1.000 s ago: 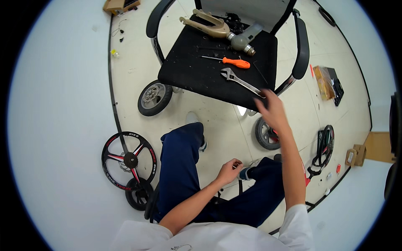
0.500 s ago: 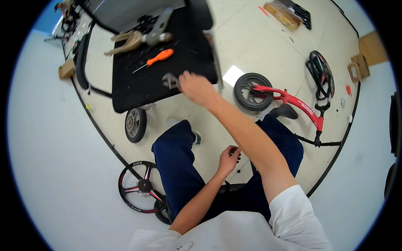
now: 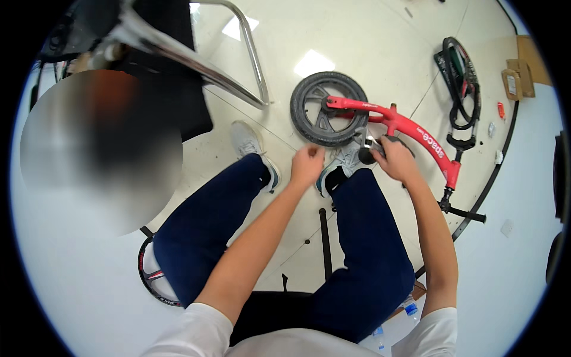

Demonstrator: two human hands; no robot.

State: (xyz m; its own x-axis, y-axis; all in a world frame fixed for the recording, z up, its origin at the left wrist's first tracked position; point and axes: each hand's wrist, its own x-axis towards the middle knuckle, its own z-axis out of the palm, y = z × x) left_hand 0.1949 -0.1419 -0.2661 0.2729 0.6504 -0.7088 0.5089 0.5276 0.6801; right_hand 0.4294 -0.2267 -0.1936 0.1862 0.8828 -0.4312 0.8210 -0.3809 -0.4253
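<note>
Here you sit over a red balance-bike frame (image 3: 410,128) lying flat on the pale floor (image 3: 357,47), just past your knees. The frame is a curved red tube with pale lettering along it, and a fork end holds a small wheel (image 3: 326,109): black tyre, dark grey spoked hub. The wheel lies at the frame's left end, while the frame's other end runs down and to the right to a black stem and crossbar (image 3: 461,211).

Your right hand (image 3: 395,157) is on the frame's middle, fingers curled around a grey and black part, possibly a tool; what it is cannot be told. Your left hand (image 3: 306,166) hovers just below the wheel, loosely curled with fingertips pinched together; whether it holds something small cannot be told.

To the right of the frame lies a black looped bundle with a green tool (image 3: 458,83) and some cardboard pieces (image 3: 520,77). To the frame's left stands a chair's chrome tube (image 3: 238,71). Well below the frame, by your left thigh, lies another spoked wheel (image 3: 156,279).
</note>
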